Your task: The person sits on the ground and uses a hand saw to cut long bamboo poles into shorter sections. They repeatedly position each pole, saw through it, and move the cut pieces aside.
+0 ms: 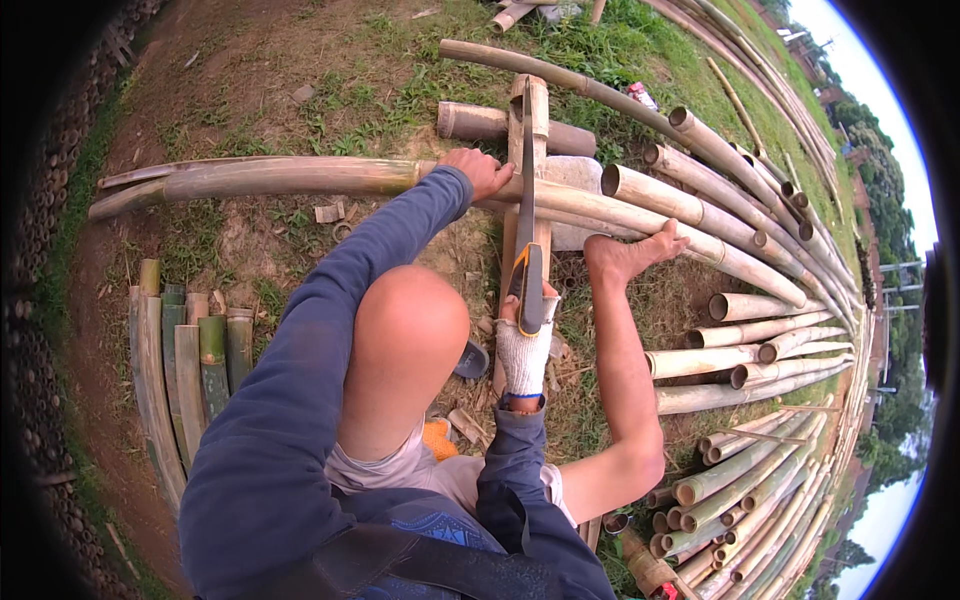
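A long bamboo pole lies crosswise before me, resting over an upright-running bamboo support. My left hand, bare, is wrapped over the pole just left of the support. In a white knit glove, my right hand grips the black and orange handle of a handsaw. The saw's long blade points away from me and crosses the pole close to my left fingers. Whether its teeth have cut into the pole cannot be seen. My bare right foot presses on the pole right of the blade.
Many long bamboo poles fan out at the right, with another stack at the lower right. Short cut pieces stand at the left. A thick bamboo piece lies under the support. A dark sandal and scraps lie on the ground.
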A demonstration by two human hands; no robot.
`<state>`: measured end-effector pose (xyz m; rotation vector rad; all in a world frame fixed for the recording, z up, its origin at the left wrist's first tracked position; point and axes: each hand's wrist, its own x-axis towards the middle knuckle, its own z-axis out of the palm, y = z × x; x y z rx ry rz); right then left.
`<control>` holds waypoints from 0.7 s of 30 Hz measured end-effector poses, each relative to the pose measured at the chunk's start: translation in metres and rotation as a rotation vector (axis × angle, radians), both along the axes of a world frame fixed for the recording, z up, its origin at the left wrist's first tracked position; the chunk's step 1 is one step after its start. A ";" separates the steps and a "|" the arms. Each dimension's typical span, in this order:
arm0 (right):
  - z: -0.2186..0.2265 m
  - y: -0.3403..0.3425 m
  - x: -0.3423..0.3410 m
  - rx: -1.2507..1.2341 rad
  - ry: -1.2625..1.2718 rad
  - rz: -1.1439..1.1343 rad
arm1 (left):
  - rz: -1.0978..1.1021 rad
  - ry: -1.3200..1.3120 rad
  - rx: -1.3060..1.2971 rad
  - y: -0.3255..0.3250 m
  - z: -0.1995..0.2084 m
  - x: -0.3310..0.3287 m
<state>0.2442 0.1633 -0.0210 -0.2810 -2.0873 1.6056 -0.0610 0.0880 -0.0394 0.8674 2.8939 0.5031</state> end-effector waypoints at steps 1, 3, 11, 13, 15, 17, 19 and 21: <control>-0.007 0.001 -0.004 0.095 -0.035 -0.064 | -0.036 -0.037 -0.013 -0.001 0.001 0.000; -0.016 0.001 -0.003 -0.001 -0.094 -0.072 | -0.066 -0.030 -0.006 -0.002 0.002 0.000; 0.007 0.006 -0.004 -0.062 -0.152 -0.020 | -0.097 -0.033 -0.083 -0.002 0.002 0.002; 0.019 0.012 -0.009 -0.100 -0.289 -0.014 | -0.145 -0.010 -0.055 -0.006 0.000 0.003; 0.031 0.016 -0.015 -0.022 -0.270 -0.002 | -0.204 0.029 -0.041 -0.011 -0.001 0.003; 0.045 0.015 -0.025 0.090 -0.138 -0.013 | -0.277 0.052 -0.082 -0.015 -0.002 0.002; 0.059 0.006 -0.035 -0.014 -0.141 -0.032 | -0.268 0.019 -0.086 -0.015 -0.003 0.004; 0.074 0.002 -0.043 -0.013 -0.074 -0.014 | -0.250 0.016 -0.107 -0.014 -0.003 0.006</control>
